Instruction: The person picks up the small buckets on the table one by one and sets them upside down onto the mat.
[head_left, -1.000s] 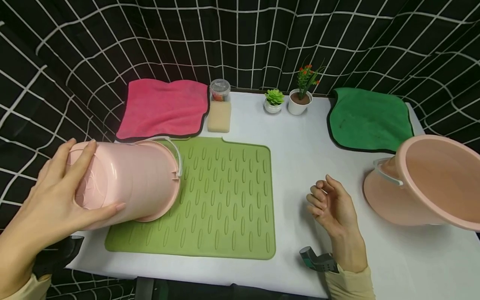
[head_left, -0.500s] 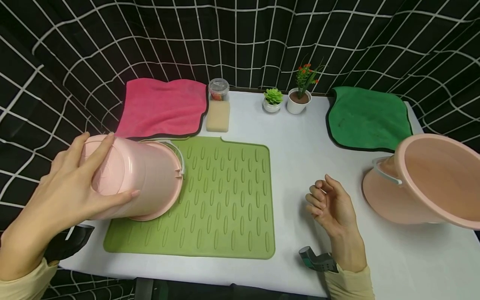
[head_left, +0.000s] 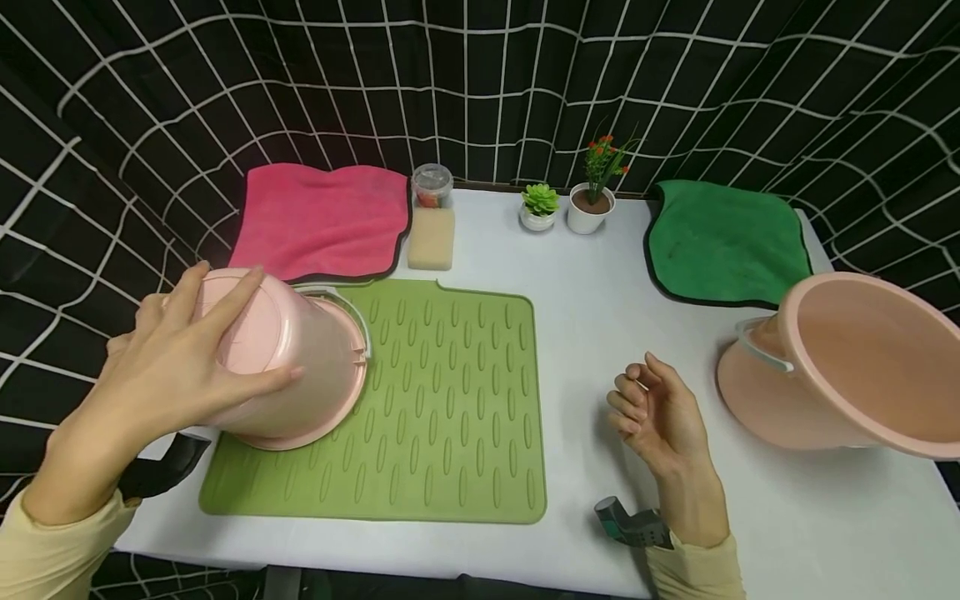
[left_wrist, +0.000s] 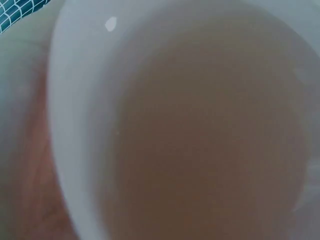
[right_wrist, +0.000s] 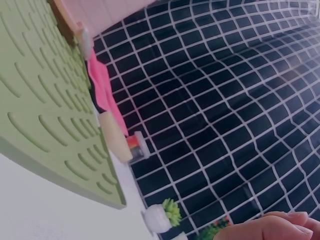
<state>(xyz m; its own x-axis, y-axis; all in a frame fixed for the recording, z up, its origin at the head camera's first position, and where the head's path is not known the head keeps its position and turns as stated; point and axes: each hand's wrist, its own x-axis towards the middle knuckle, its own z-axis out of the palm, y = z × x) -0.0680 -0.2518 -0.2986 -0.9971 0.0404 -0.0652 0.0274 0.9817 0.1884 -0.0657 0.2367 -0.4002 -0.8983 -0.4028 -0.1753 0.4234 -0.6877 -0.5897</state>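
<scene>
My left hand (head_left: pixel 172 358) grips a pink bucket (head_left: pixel 322 358) by its base, fingers spread over the bottom and thumb along the side. The bucket is tipped steeply, base up toward me and mouth facing down over the left part of a green ribbed mat (head_left: pixel 450 400). Its pale handle (head_left: pixel 352 304) hangs out at the far right of the rim. Blurred bucket bottom (left_wrist: pixel 210 125) fills the left wrist view. Over the white table, right of the mat, my right hand (head_left: pixel 667 417) hangs with loosely curled fingers, holding nothing.
A second pink bucket (head_left: pixel 787 400) stands at the right. Along the back lie a pink cloth (head_left: pixel 322 221), a beige sponge (head_left: pixel 431 240) and a green cloth (head_left: pixel 723 242). A clear-lidded cup (head_left: pixel 432 183) and two small potted plants (head_left: pixel 538 204) stand there too.
My left hand has moved right, swinging the bucket's base up and over so that its mouth faces further down onto the mat. The right hand has stayed in place.
</scene>
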